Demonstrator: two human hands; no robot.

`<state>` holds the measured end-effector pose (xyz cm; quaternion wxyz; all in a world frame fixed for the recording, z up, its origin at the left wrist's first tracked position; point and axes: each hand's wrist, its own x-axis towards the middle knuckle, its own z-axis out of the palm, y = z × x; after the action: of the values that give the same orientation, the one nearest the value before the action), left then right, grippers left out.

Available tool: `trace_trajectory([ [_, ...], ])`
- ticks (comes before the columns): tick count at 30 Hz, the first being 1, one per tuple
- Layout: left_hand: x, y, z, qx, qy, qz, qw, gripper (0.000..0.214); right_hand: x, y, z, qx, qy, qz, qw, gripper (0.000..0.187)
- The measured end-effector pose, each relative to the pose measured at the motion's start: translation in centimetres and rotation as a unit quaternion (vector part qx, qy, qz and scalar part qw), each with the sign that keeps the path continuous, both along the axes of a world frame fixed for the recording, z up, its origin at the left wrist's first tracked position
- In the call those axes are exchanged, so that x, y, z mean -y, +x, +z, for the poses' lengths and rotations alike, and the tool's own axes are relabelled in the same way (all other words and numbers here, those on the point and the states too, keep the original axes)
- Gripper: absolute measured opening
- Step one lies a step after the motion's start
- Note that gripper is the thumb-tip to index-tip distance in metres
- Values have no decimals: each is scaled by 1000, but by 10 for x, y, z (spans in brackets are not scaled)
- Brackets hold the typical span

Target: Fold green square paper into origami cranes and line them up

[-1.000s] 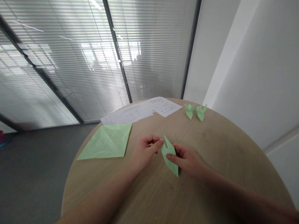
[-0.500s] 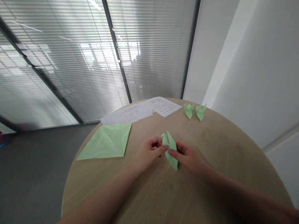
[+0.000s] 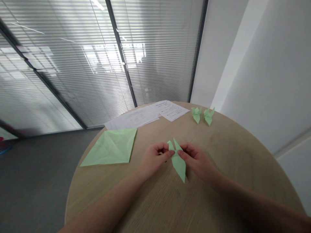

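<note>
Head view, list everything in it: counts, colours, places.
Table: 1, light brown, foreground
Folded paper: 1, green, held, centre
Small folded figures: 2, green, table's far right
Flat paper: at least 1, green, table's left
Printed sheets: several, white, table's far edge
Blinds: several, grey, behind table
Walls: count unclear, white, right
Floor: 1, grey, left
Blurred item: 1, red and blue, left edge
Left hand: 1, bare, folded paper's left side
Right hand: 1, bare, folded paper's right side
Forearms: 2, bare, foreground

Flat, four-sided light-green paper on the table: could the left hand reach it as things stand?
Probably yes: only wooden tabletop shows between the left hand and the flat paper, though it must likely release the folded light-green paper first.
</note>
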<state>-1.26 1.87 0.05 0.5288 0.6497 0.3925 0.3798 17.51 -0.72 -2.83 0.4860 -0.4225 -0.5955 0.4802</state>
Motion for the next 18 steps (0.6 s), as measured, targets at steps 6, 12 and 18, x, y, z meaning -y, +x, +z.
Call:
trace_trajectory([
  [6, 2, -1, 5, -2, 28, 56, 998, 20, -3, 1, 2, 1, 26, -44, 999, 28],
  [12, 1, -2, 6, 21, 43, 75, 996, 20, -4, 3, 5, -1, 45, -48, 998, 28],
  [18, 1, -4, 6, 24, 94, 74, 992, 16, -7, 8, 4, 25, 96, -94, 991, 24],
])
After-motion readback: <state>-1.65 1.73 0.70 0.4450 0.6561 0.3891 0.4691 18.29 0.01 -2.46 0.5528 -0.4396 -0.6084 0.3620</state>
